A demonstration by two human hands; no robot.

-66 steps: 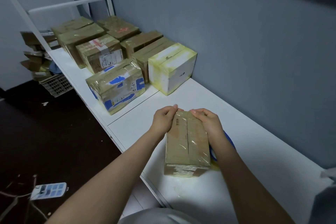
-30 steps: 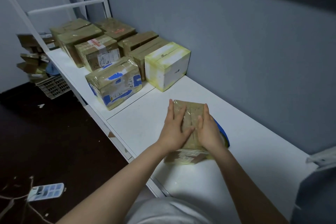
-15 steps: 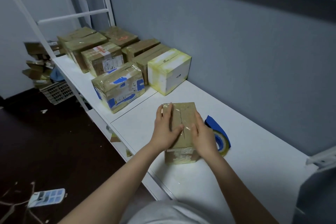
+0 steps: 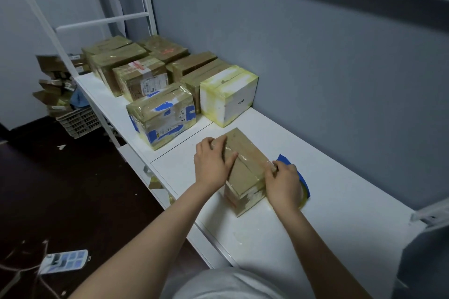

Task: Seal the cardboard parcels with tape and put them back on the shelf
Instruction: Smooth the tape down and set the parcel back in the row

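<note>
parcel (image 4: 243, 167) mid-frame on desk (image 4: 340, 213), long axis up-frame | left hand (image 4: 212, 165) flat on top, fingers (image 4: 218, 145) straight | right hand (image 4: 284, 184) pinches tape (image 4: 269, 164) at its right edge | stack (image 4: 170, 85) upper left, nearer left hand

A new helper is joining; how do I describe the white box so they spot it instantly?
Follow the white shelf along the grey wall to the cluster of parcels at its far end. The white box is the cluster's nearest one by the wall, beyond the small parcel under the left hand. It alone is white with yellowish edges; the rest are brown.
</note>
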